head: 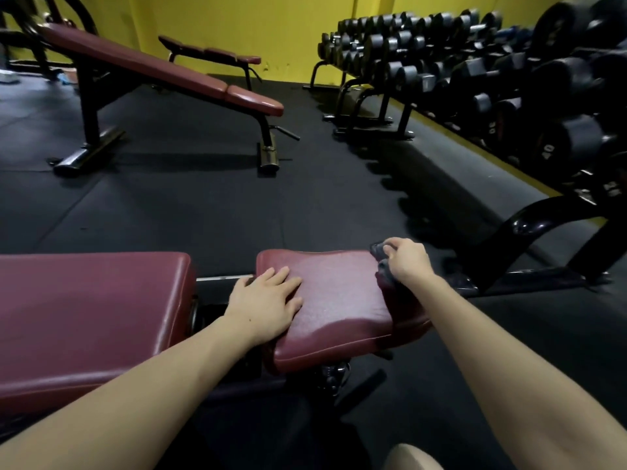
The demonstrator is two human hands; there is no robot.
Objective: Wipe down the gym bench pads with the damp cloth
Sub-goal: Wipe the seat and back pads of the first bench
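My left hand point(266, 301) lies flat, fingers spread, on the maroon seat pad point(334, 307). My right hand point(409, 259) grips the dark cloth point(381, 257) at that pad's far-right edge. The long back pad point(88, 317) sits left of my left hand. Black rubber floor point(210, 205) opens ahead; a dumbbell rack point(475, 83) stands beyond my right hand.

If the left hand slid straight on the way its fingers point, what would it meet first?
The left hand lies flat on the seat pad, fingers pointing across it toward the right hand gripping the dark cloth at the far edge. Likely bare pad first, then that cloth; depth is uncertain.
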